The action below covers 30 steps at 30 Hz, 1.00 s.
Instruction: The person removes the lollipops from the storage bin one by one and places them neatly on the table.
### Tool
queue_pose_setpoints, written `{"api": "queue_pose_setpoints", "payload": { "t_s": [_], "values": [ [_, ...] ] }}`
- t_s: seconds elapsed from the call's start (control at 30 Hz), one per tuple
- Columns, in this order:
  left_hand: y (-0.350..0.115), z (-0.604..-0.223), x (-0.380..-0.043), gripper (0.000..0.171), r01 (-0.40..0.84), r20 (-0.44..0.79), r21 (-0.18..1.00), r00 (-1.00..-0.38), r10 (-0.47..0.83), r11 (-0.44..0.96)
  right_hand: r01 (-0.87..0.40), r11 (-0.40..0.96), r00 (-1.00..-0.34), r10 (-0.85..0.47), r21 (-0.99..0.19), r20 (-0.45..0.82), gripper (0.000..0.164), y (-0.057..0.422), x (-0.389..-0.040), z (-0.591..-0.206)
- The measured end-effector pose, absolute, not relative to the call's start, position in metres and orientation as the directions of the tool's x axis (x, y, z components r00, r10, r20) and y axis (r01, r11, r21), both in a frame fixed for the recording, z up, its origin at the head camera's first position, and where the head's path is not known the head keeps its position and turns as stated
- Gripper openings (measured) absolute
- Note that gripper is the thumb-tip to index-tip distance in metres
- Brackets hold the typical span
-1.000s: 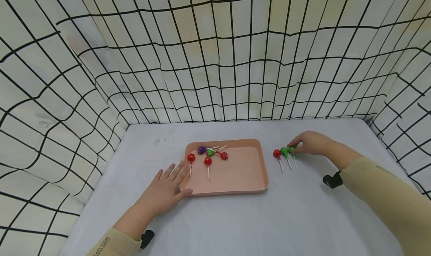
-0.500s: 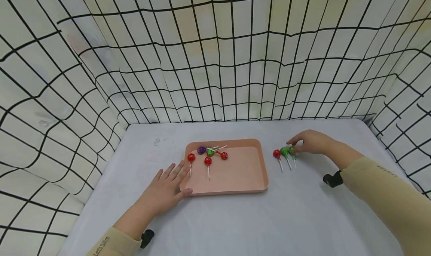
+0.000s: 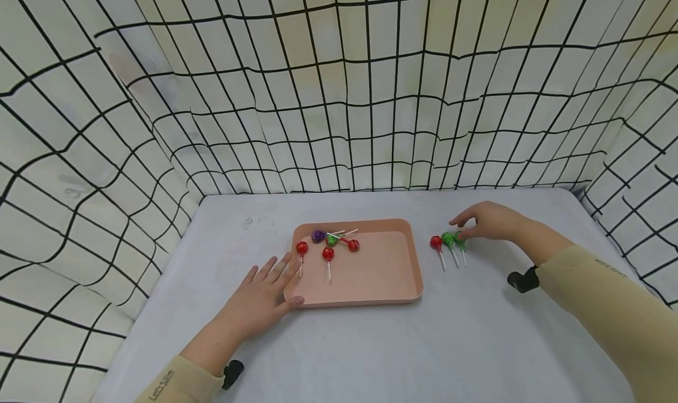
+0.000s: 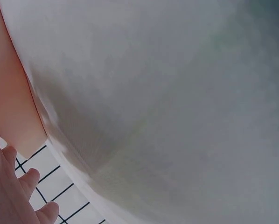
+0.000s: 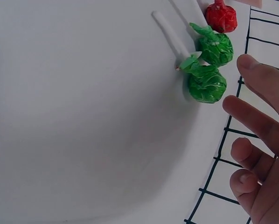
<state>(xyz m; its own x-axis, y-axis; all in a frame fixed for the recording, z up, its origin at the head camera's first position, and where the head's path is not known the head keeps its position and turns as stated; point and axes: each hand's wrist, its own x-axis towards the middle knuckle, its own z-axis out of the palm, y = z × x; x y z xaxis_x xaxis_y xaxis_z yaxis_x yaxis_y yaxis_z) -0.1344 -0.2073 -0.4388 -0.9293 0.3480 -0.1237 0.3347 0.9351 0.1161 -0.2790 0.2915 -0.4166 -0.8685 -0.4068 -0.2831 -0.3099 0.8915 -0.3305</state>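
My left hand [image 3: 259, 303] lies with fingers spread over the left edge of a peach-pink tray [image 3: 376, 276], thumb at its front rim. Right of the tray, a red lollipop [image 3: 436, 242] and two green ones lie in a row on the white tabletop, sticks toward me. Beside this row is my right hand [image 3: 492, 220], its fingers loosely bent and holding nothing. The right wrist view shows a small gap between its fingertips and the nearest green lollipop [image 5: 207, 85]; another green lollipop [image 5: 216, 49] touches that one. The left wrist view catches mostly the tabletop.
Inside the tray are a purple lollipop [image 3: 318, 236], a green one [image 3: 332, 241] with sticks crossing over it, and three red ones, one of them [image 3: 302, 247] close to my left fingers. A white wall with black grid lines [image 3: 371, 115] encloses the table's back and sides.
My right hand has shifted slightly up and to the left above the lollipops. The left hand stays on the tray's edge, and the lollipops lie nearly as before.
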Motion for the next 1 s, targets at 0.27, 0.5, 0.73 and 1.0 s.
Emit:
{"api": "queue_pose_setpoints", "payload": {
  "t_s": [0.27, 0.5, 0.73, 1.0],
  "values": [
    [-0.208, -0.442, -0.136, 0.083, 0.338, -0.123, 0.105, -0.929, 0.35, 0.935, -0.313, 0.879, -0.864, -0.42, -0.359, -0.276, 0.037, 0.281, -0.279, -0.406],
    [-0.208, -0.44, -0.136, 0.082, 0.327, -0.129, 0.115, -0.931, 0.34, 0.938, -0.333, 0.865, -0.852, -0.447, -0.376, -0.272, 0.038, 0.266, -0.283, -0.398],
    [-0.208, -0.441, -0.137, 0.084, 0.326, -0.139, 0.096, -0.931, 0.337, 0.941, -0.378, 0.833, -0.83, -0.498, -0.403, -0.25, 0.037, 0.242, -0.287, -0.389],
    [-0.209, -0.443, -0.136, 0.083, 0.341, -0.128, 0.112, -0.926, 0.354, 0.933, -0.428, 0.805, -0.81, -0.543, -0.411, -0.22, 0.035, 0.21, -0.288, -0.382]
  ]
}}
